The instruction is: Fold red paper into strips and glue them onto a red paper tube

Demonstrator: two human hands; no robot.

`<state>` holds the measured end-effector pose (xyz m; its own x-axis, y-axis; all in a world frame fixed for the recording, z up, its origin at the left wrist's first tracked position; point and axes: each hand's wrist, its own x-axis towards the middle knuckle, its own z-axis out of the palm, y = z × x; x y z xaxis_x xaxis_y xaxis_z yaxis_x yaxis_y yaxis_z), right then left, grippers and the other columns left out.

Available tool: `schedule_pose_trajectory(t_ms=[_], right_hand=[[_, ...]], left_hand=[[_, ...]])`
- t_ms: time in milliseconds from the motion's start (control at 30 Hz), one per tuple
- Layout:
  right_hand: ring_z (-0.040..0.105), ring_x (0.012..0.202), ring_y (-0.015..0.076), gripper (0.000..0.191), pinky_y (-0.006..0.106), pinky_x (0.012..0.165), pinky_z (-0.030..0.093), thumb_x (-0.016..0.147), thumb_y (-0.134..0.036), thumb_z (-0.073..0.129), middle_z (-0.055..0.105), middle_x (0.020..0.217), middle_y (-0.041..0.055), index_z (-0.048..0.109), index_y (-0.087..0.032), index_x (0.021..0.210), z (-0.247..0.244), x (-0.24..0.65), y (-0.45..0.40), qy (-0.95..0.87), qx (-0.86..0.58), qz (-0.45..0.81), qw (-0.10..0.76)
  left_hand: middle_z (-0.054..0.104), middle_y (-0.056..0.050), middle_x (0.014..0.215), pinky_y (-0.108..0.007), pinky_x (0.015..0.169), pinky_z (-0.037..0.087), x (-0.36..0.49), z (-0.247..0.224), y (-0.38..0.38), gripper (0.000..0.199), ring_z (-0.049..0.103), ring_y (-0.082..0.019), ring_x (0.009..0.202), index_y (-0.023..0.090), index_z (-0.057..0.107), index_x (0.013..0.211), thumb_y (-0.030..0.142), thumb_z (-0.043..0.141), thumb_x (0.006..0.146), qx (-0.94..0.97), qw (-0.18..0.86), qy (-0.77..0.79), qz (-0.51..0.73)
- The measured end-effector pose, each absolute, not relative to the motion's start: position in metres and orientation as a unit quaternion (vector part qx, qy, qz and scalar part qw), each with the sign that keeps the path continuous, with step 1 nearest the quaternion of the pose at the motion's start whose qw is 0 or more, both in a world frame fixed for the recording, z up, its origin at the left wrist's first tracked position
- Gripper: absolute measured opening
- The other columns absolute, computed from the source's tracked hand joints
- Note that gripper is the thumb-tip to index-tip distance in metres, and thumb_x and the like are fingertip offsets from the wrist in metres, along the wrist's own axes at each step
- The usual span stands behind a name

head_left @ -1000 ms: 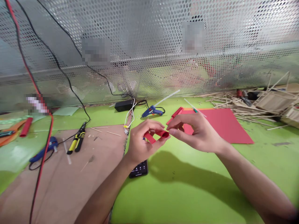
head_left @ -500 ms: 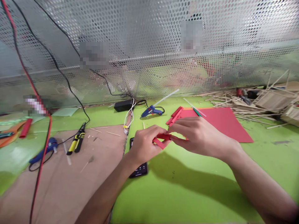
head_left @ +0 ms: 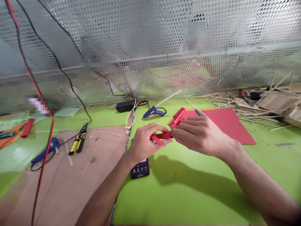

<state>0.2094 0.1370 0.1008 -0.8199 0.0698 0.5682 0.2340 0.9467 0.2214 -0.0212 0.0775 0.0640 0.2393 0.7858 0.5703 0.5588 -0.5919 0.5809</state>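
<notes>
Between my two hands is a folded red paper strip, held above the green table. My left hand is closed on its left part, and a short flap sticks out toward me below the fingers. The fingers of my right hand pinch its right end and hide that tip. Just behind my right hand lies a pile of red paper strips on a large red sheet. A phone with a lit screen lies partly under my left wrist.
A blue glue gun and a black power adapter sit at the back. Thin wooden sticks are heaped at the right. Yellow-black pliers and another blue glue gun lie left, near a hanging red-black cable.
My right fingers have drawn together at the right end of the strip. More of the strip shows between my hands, and my left hand has shifted slightly left.
</notes>
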Motion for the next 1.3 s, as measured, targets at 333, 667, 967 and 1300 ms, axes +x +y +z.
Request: schedule_pose_trajectory(t_ms=[333,667,967,1300], right_hand=[[0.048,0.061,0.0161,0.032,0.035,0.061,0.034,0.108,-0.012,0.048,0.061,0.066,0.0012,0.069,-0.018,0.083,0.093,0.203,0.139,-0.945,-0.109,-0.131,0.279],[0.052,0.061,0.0150,0.033,0.034,0.062,0.033,0.112,-0.026,0.050,0.063,0.069,0.0013,0.068,-0.016,0.086,0.090,0.202,0.141,-0.955,-0.138,-0.108,0.241],[0.050,0.060,0.0156,0.034,0.035,0.063,0.031,0.110,-0.019,0.049,0.062,0.066,0.0013,0.065,-0.017,0.081,0.087,0.200,0.140,-0.956,-0.119,-0.122,0.239],[0.048,0.060,0.0150,0.033,0.035,0.063,0.027,0.109,-0.016,0.051,0.062,0.066,0.0011,0.062,-0.017,0.078,0.085,0.201,0.142,-0.961,-0.103,-0.130,0.222]], left_hand=[[0.077,-0.001,0.094,-0.021,0.074,0.059,-0.024,0.057,0.081,0.021,0.072,-0.012,0.080,0.020,0.072,0.101,0.013,0.083,0.085,0.775,0.128,0.445,0.429],[0.077,-0.003,0.098,-0.025,0.072,0.057,-0.022,0.057,0.079,0.023,0.074,-0.016,0.084,0.019,0.071,0.102,0.003,0.074,0.085,0.804,0.086,0.440,0.390],[0.077,-0.003,0.098,-0.026,0.071,0.059,-0.019,0.063,0.074,0.022,0.074,-0.017,0.084,0.020,0.071,0.101,0.008,0.077,0.085,0.796,0.109,0.466,0.371],[0.076,-0.003,0.096,-0.027,0.074,0.061,-0.019,0.065,0.074,0.019,0.073,-0.017,0.082,0.020,0.072,0.097,0.014,0.083,0.083,0.791,0.147,0.457,0.379]])
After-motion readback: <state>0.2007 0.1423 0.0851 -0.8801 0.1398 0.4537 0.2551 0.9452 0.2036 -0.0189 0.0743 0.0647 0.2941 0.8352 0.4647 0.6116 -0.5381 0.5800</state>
